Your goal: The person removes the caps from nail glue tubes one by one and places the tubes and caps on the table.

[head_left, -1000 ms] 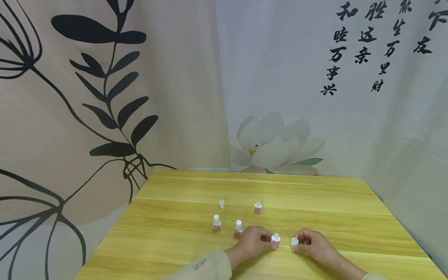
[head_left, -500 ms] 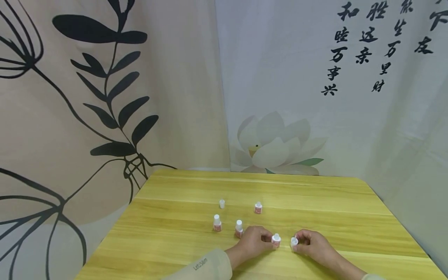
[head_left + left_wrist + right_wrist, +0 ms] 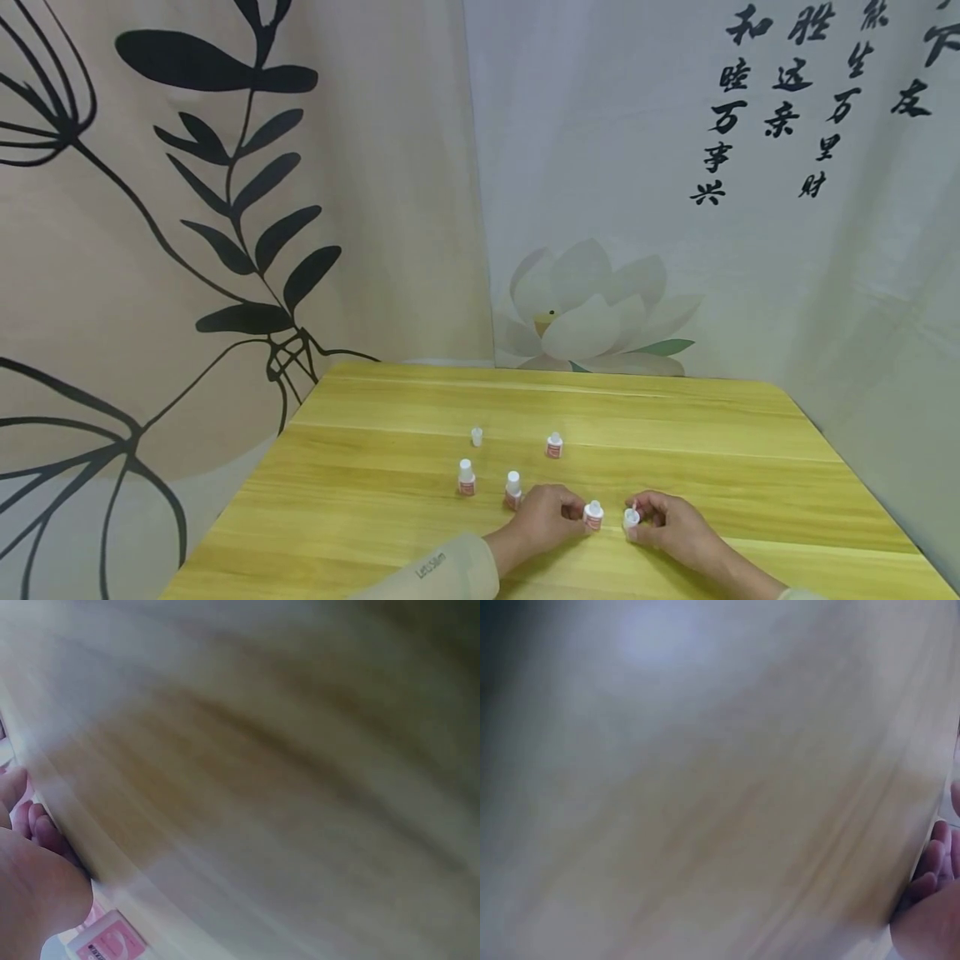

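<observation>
In the head view, my left hand [image 3: 551, 512] pinches a small white bottle [image 3: 593, 517] with a red label near the front of the table. That bottle has a short white top. Just right of it, my right hand [image 3: 671, 525] holds a small white cap [image 3: 632, 520] between thumb and fingers, apart from the bottle. A tall-capped bottle [image 3: 513, 492] stands right behind the left hand, partly covered by it. Only the edge of the left hand [image 3: 45, 885] shows in the left wrist view, a pink-labelled bottle [image 3: 112, 939] below it. Curled fingers [image 3: 930, 862] appear at the right wrist view's edge.
Another tall-capped bottle [image 3: 467, 478] stands farther left on the wooden table [image 3: 360, 517]. Behind are a short-topped bottle [image 3: 554, 447] and a loose white cap [image 3: 477, 437]. A printed curtain [image 3: 390, 183] hangs beyond the table's back edge.
My right index fingertip has shifted slightly left above the cap. Both hands otherwise keep their places, and the standing bottles stay put.
</observation>
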`<state>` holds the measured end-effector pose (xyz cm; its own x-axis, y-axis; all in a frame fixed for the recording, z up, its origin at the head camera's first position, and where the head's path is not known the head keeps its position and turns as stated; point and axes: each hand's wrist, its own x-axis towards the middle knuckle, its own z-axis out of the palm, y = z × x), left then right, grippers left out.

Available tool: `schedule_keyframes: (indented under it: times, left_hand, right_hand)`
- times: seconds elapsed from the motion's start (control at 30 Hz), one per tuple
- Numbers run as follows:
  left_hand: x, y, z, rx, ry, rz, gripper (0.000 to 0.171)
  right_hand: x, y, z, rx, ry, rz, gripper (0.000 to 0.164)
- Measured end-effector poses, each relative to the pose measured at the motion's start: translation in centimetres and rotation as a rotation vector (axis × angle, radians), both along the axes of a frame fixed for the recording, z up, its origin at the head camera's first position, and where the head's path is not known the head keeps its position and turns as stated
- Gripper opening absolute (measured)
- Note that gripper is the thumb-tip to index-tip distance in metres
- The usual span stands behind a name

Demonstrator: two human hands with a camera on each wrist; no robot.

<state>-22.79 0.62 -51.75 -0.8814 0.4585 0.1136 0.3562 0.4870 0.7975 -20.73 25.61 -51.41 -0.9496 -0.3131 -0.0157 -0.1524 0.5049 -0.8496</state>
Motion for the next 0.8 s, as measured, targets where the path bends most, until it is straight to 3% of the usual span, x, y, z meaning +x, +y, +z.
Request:
schedule_keyframes:
  times: [0.23, 0.5, 0.63, 0.8]
  left_hand:
    - [0.0, -0.1, 0.1, 0.009, 0.02, -0.011, 0.018]
    - [0.3, -0.7, 0.4, 0.065, -0.037, -0.045, 0.045]
    - [0.8, -1.1, 0.7, 0.083, -0.073, -0.042, 0.05]
    - [1.7, -1.6, 1.2, 0.131, -0.086, -0.063, 0.052]
  right_hand:
    - [0.2, 0.1, 0.4, -0.049, -0.035, 0.019, 0.049]
    - [0.4, 0.5, 1.0, -0.111, -0.086, 0.043, 0.06]
    - [0.7, 0.6, 1.5, -0.077, -0.056, 0.005, 0.063]
    - [1.0, 0.6, 2.6, -0.049, -0.035, -0.1, 0.064]
